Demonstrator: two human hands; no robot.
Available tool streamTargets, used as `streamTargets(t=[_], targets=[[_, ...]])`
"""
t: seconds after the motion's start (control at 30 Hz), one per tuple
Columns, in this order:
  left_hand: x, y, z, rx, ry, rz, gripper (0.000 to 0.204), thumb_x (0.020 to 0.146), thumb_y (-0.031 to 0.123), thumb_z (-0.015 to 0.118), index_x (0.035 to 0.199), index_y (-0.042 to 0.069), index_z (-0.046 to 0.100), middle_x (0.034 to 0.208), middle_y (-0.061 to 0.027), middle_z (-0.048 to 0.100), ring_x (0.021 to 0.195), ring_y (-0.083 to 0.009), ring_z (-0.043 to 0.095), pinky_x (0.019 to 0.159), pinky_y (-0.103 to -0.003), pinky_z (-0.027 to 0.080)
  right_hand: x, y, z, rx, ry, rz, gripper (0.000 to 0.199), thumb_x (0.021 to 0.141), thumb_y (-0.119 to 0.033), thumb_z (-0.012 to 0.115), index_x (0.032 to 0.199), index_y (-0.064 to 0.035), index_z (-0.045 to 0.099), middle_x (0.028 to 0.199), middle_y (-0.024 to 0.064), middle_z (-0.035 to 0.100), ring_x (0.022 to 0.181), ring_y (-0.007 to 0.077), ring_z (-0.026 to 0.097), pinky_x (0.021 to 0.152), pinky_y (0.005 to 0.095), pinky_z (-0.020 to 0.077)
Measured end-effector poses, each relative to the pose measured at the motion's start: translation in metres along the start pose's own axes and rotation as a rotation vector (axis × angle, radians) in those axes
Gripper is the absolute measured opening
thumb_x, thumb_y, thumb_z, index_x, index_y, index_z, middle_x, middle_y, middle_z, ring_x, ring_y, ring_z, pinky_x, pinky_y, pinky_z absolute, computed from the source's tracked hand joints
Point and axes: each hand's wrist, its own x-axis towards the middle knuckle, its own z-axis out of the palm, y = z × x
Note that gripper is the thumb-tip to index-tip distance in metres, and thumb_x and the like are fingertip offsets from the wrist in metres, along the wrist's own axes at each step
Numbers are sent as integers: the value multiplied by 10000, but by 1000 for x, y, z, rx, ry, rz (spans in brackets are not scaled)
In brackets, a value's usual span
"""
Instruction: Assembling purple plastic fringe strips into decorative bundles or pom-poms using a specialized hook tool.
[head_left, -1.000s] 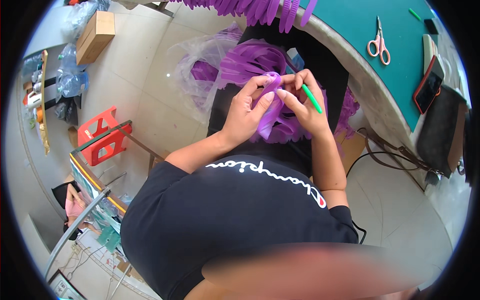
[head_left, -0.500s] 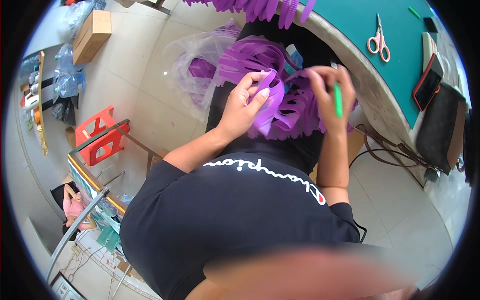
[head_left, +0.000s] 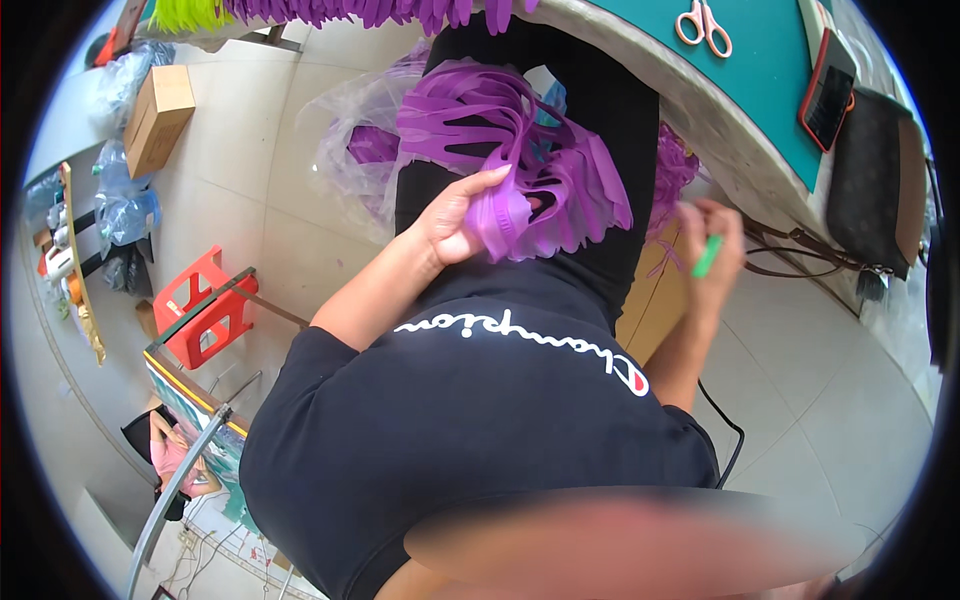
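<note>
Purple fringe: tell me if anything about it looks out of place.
Yes. More purple fringe lies on the floor tiles in a clear bag, away from the bundle held by the left hand.

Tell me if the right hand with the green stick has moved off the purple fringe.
Yes. The right hand with the green stick has swung out to the person's right, away from the purple fringe, toward the table edge.

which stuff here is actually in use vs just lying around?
In use:
left hand holding the purple fringed strip on the lap
right hand gripping a green stick-like tool, blurred
clear bag of purple strips on the floor

Lying about:
scissors, phone on the green table
brown bag
cardboard box
red stool
</note>
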Motion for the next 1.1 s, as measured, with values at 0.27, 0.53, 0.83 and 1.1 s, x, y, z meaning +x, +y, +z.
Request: streamTargets(t=[0.27, 0.53, 0.83, 1.1], targets=[[5, -10, 2, 334, 49, 133, 371, 948, 196, 544, 1233, -40, 513, 1240, -183, 567, 1174, -277, 549, 994, -406, 451, -10, 3, 63, 803, -75, 12, 348, 862, -4, 656, 748, -87, 338, 956, 73, 602, 816, 131, 558, 738, 268, 470], [-2, -8, 13, 2019, 397, 1184, 934, 717, 150, 768, 1441, 3, 195, 1364, -247, 327, 1298, -394, 342, 1059, -449, 321, 36, -39, 3, 722, 101, -173, 363, 848, -3, 677, 715, -84, 349, 923, 65, 618, 657, 68, 530, 543, 184, 432], [21, 27, 190, 2289, -612, 350, 309, 853, 270, 673, 908, -33, 645, 662, -86, 617, 579, -180, 593, 582, -338, 502, 23, -78, -20, 566, 23, -563, 424, 802, 19, 718, 687, -77, 321, 854, 98, 628, 722, 92, 479, 632, 201, 404], [-57, 34, 270, 1381, -352, 365, 342, 925, 208, 595, 1188, -6, 557, 1004, -131, 659, 832, -151, 661, 858, -261, 509, 34, 14, 51, 1335, -265, -97, 327, 875, -255, 683, 1066, -46, 518, 1259, 91, 557, 1125, 149, 505, 939, 299, 409]])
